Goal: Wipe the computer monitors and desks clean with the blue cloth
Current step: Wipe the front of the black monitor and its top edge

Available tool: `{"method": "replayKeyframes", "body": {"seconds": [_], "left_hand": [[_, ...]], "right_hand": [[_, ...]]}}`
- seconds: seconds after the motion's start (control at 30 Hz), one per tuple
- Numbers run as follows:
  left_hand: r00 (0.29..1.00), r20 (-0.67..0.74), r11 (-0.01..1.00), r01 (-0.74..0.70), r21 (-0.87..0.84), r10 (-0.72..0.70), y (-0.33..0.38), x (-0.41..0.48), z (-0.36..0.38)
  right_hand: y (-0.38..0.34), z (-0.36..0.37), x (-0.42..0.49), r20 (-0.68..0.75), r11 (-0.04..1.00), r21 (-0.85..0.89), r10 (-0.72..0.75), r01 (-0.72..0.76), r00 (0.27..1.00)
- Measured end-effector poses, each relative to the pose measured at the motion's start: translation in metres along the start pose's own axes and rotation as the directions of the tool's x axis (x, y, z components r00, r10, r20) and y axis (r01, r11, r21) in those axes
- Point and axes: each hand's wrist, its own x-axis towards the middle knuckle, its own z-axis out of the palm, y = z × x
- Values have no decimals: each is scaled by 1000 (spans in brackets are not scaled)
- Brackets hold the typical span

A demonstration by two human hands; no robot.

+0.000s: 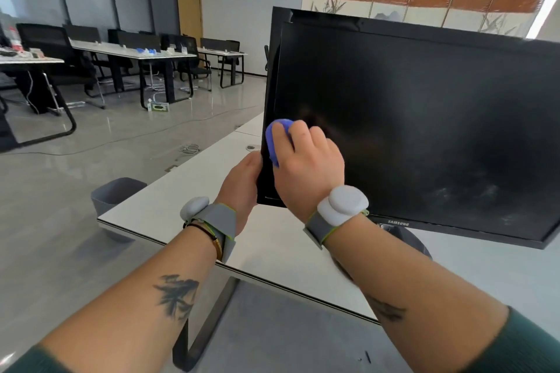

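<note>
A black monitor (424, 118) stands tilted on a white desk (188, 206), its dark screen showing pale smudges at the lower right. My right hand (306, 166) grips a bunched blue cloth (274, 136) and presses it against the screen near its lower left edge. Most of the cloth is hidden under the fingers. My left hand (242, 185) grips the monitor's lower left corner, thumb at the front edge, fingers hidden behind the frame.
A grey waste bin (112, 197) stands on the floor by the desk's left corner. Rows of desks and black chairs (136, 57) fill the room at the left, with cables across the floor. A folding screen (424, 3) stands behind the monitor.
</note>
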Motion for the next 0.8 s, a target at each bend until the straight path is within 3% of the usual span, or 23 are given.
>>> {"method": "replayKeyframes", "body": {"seconds": [0.2, 0.37, 0.5, 0.7, 0.8], "left_hand": [[1000, 16, 999, 0, -51, 1, 9, 1, -2], [996, 61, 996, 71, -55, -67, 5, 6, 0], [984, 76, 984, 166, -63, -161, 6, 2, -4], [980, 75, 960, 197, -198, -185, 16, 1, 12], [970, 54, 943, 243, -226, -237, 16, -1, 12]], "right_hand": [[-1, 0, -28, 137, 981, -26, -188, 193, 973], [1, -6, 0, -6, 999, -33, -37, 37, 999], [-10, 1, -38, 117, 991, -2, -136, 137, 984], [0, -8, 7, -39, 997, -73, -1, -2, 999], [-9, 3, -20, 28, 994, -42, -102, 103, 994]]}}
